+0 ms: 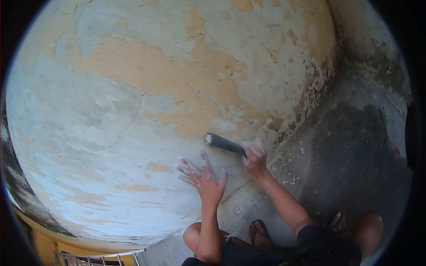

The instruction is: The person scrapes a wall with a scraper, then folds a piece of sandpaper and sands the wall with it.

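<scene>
My left hand [205,179] lies against the lower part of the wall [111,115], its fingers spread and dusted white, holding nothing. To its right, my right hand [255,158] is closed around one end of a dark, elongated tool [226,145]. The tool's pale, worn far end points left and rests at or very near the wall, just below a patch of orange-tan paint. My right hand is slightly blurred. Pale, scraped plaster surrounds my left hand, with small tan patches to its left.
Dark, damp-stained concrete floor [341,155] with scattered flakes lies at the right, below the wall's peeling edge. My bent knees and a sandaled foot [260,232] are at the bottom. A metal railing [104,256] stands at the bottom left.
</scene>
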A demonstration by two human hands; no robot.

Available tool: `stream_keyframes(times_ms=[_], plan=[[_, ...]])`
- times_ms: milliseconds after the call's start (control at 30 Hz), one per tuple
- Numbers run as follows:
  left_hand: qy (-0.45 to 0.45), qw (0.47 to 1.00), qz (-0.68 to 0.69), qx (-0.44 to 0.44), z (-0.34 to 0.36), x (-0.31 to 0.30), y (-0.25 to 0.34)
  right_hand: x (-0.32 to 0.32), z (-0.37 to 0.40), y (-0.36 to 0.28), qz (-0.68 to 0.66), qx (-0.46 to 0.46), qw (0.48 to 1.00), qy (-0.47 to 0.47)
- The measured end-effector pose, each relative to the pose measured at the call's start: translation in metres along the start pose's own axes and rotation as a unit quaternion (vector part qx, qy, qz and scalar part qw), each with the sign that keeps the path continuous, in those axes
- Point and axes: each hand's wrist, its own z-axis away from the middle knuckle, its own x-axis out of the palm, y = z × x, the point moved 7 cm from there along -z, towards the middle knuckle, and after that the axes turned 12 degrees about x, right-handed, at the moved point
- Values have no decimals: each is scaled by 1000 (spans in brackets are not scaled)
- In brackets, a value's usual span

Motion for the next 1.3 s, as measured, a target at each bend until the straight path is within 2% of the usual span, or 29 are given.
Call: stream_keyframes(times_ms=[67,167,267,333,400,567,667,767,900,967,1067,1100,1233,1300], plan=[[-5,1000,7,-4,3,2,-2,-1,-16,-15,-14,1,1000,-27],[-2,1000,2,-13,-1,0,0,13,30,39,4,8,1000,11],[-5,1000,-7,-10,-7,-1,0,13,44,43,-9,15,1000,14],[-23,1000,0,-11,7,3,0,1,20,7,0,18,1000,21],[4,1000,9,-6,1,3,-1,-1,-12,-17,-17,15,1000,-14],[-3,1000,-18,-16,1,4,0,12,35,35,-16,24,1000,9],[-3,1000,-6,-13,-8,3,1,16,44,37,-6,47,999,18],[-1,1000,5,-10,0,8,0,7,-1,-9,-3,24,999,-23],[-6,1000,-18,-17,-1,3,1,8,23,23,-5,11,1000,10],[-4,1000,-19,-14,-2,-1,1,13,43,46,5,37,999,6],[-17,1000,-12,-15,2,6,-2,14,24,5,-10,-10,1000,5],[-5,1000,-4,-10,2,8,-3,12,9,-12,-20,43,998,-47],[17,1000,-7,-10,-1,6,0,17,25,10,-7,23,999,-34],[-1,1000,-11,-18,-1,4,0,17,45,34,-5,51,998,-33]])
